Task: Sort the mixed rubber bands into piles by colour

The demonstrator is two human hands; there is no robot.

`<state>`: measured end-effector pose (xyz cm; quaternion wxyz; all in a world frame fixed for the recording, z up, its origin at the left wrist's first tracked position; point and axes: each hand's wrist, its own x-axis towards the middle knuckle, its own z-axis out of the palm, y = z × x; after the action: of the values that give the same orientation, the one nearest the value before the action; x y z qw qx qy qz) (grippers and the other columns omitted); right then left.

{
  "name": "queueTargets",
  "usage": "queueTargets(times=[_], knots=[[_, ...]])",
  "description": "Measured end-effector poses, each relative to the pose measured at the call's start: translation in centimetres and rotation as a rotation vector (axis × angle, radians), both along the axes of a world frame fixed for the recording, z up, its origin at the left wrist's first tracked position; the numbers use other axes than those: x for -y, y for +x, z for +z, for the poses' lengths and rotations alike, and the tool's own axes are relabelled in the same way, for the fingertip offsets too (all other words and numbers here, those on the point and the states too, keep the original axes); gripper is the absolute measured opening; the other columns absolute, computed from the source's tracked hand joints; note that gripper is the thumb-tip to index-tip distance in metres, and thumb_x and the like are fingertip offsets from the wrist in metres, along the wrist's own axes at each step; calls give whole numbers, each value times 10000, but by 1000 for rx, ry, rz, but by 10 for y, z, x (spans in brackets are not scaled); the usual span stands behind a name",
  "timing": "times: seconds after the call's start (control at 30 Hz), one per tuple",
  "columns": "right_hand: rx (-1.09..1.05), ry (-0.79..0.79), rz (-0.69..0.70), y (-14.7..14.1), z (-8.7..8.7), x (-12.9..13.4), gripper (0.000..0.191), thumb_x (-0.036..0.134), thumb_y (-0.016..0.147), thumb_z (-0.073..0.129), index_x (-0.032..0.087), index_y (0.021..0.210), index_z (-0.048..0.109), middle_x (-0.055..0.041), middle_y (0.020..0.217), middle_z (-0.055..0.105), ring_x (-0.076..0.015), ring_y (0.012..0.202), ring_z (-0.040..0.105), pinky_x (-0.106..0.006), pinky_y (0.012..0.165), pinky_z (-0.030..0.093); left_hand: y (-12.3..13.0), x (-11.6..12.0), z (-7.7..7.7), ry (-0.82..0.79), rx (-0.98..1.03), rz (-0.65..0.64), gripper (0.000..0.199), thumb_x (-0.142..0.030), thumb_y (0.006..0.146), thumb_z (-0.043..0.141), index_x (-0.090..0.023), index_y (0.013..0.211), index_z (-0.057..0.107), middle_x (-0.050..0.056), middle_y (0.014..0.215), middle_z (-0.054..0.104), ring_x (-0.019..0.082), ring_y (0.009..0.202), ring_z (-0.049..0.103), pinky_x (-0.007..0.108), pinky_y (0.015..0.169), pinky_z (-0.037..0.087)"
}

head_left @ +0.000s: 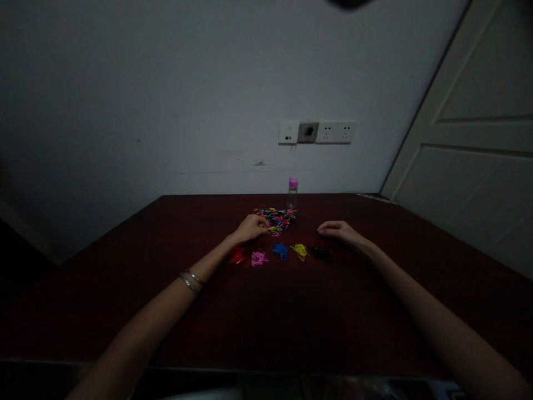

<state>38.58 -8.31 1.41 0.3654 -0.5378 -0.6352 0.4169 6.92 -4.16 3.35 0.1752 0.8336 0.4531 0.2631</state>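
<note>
A mixed pile of small coloured rubber bands (pixel 283 216) lies toward the back of the dark red table. My left hand (pixel 251 226) reaches to its near left edge, fingers curled together beside some yellow bands; whatever they pinch is too small to make out. Right of the pile, my right hand (pixel 338 230) hovers low with thumb and fingers pressed together, their contents not discernible. Nearer to me, single-colour heaps form a row: red bands (pixel 237 256), pink bands (pixel 259 258), blue bands (pixel 280 251), yellow bands (pixel 300 251) and black bands (pixel 321 254).
A clear bottle with a pink cap (pixel 293 183) stands behind the pile. Beyond the table (pixel 233 322) rises a pale wall with a row of sockets (pixel 328 133). At the right is a panelled door (pixel 470 133). The light is dim.
</note>
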Motion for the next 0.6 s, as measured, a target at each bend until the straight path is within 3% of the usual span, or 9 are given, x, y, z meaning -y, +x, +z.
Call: queueTargets(times=[0.33,0.6], knots=[[-18,-3,-17,-5,4,6,259,356,575,662,173,756,639,-39,797,651,-191,791,576,-324,760,423,5,8,8,-69,70,-64,173,-249,653,573,-124,700,682,-27,509,487,69,501,390,186,487,283],[-2,-9,-24,-8,7,7,247,357,593,643,178,763,643,-43,808,650,-191,793,571,-334,758,424,35,31,14,-214,134,-226,195,-271,666,586,-111,740,669,2,559,548,67,497,413,186,467,288]])
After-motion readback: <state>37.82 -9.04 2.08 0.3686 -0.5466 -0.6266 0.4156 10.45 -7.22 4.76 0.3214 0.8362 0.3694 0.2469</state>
